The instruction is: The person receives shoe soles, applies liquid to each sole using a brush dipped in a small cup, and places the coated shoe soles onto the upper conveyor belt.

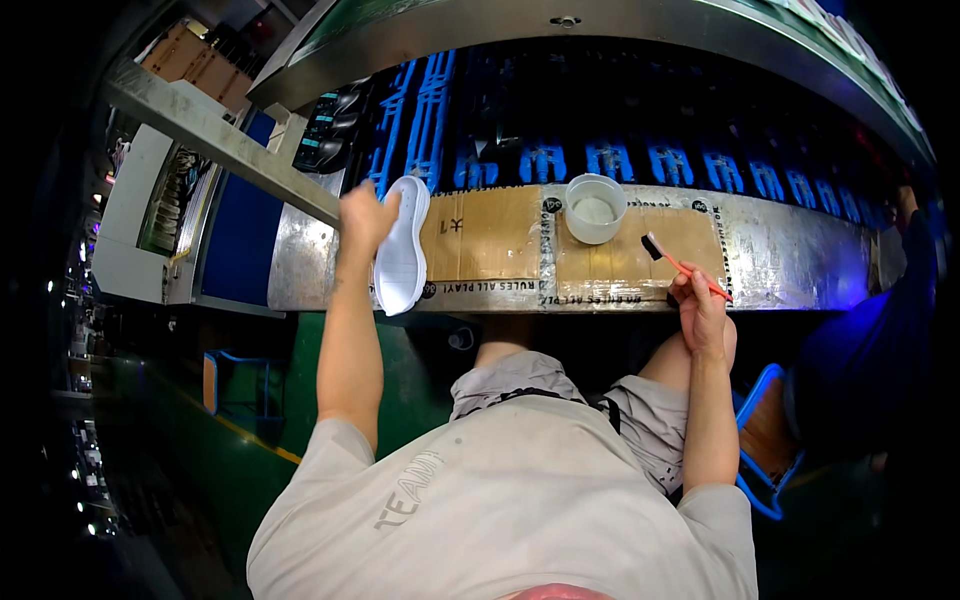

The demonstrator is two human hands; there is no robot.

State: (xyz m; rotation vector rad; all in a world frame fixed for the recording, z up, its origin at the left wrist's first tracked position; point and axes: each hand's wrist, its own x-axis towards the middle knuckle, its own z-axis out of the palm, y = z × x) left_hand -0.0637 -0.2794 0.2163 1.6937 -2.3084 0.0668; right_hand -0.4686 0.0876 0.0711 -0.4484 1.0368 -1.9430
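Note:
My left hand (366, 216) is closed on the side of a white shoe sole (402, 262) near its upper part. The sole stands nearly lengthwise at the left end of the work surface, its hollow inner face toward me. Between the fingers of my right hand (699, 302) is a small brush (683, 268) with a red handle and black bristles. Its bristle end points up and left. Left of the brush, a translucent white tub (596, 228) holds something pale, which I cannot make out.
Taped cardboard (490, 235) covers part of the metal bench (790, 240). Beyond it runs a dark line with several blue-lit holders (608, 160). A metal post (215, 140) slants in at upper left. At right are another person's dark sleeve (850, 350) and a blue-framed stool (768, 440).

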